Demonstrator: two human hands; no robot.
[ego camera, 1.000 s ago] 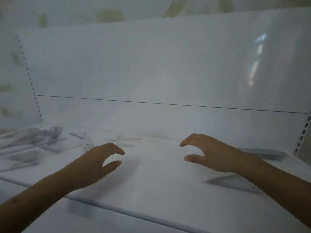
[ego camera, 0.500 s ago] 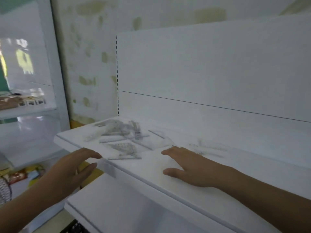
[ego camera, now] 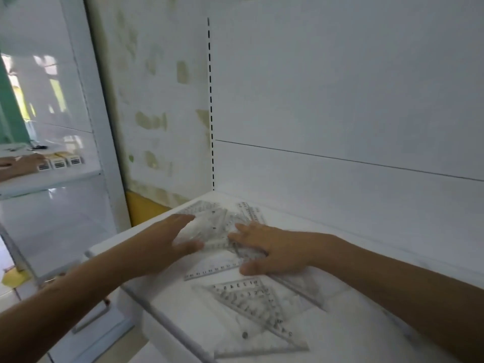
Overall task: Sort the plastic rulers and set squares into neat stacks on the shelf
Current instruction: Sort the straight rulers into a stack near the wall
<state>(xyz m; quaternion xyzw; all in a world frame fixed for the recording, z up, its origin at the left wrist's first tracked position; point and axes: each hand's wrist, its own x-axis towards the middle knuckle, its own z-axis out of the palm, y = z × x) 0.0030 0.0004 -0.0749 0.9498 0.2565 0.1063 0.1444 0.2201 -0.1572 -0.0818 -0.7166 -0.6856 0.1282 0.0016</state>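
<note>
Clear plastic rulers and set squares (ego camera: 225, 231) lie jumbled at the white shelf's (ego camera: 366, 247) 10 o'clock corner. Head view: both hands have arrived since a second ago; left hand (ego camera: 159, 247) and right hand (ego camera: 272, 251) spread flat on the pile, grasping nothing. Sorting is barely begun.

Soft, washed-out daylight, glare on left panels, slight blur, wide-angle bending.

Stained, patchy wall (ego camera: 157, 100) behind the unit's left end, slotted upright (ego camera: 210, 106) at the back panel's edge, small white labelled boxes (ego camera: 60, 161) on a neighbouring glass-fronted cabinet (ego camera: 86, 106), far left.
</note>
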